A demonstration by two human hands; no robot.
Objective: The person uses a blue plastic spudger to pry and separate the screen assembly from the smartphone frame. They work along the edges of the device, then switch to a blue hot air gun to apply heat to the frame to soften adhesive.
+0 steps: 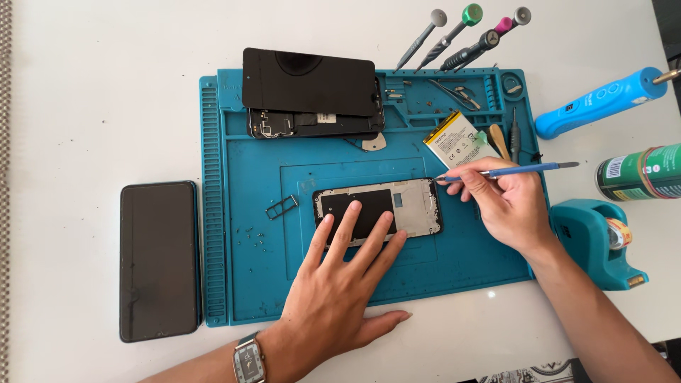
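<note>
An opened phone frame (408, 203) lies in the middle of a blue work mat (248, 284). My left hand (340, 284) lies flat with its fingers spread, the fingertips pressing on the frame's near edge. My right hand (507, 202) grips a thin blue-handled tool (525, 169) like a pen, its tip at the frame's upper right corner. A white and yellow battery (454, 138) rests on the mat just beyond that hand. A small card tray (281, 206) sits left of the frame.
A black screen panel over another phone body (308, 92) lies at the mat's top. A dark phone (157, 259) lies left of the mat. Several screwdrivers (454, 35), a blue cylindrical tool (603, 99), a green can (638, 172) and a teal tape dispenser (592, 241) stand to the right.
</note>
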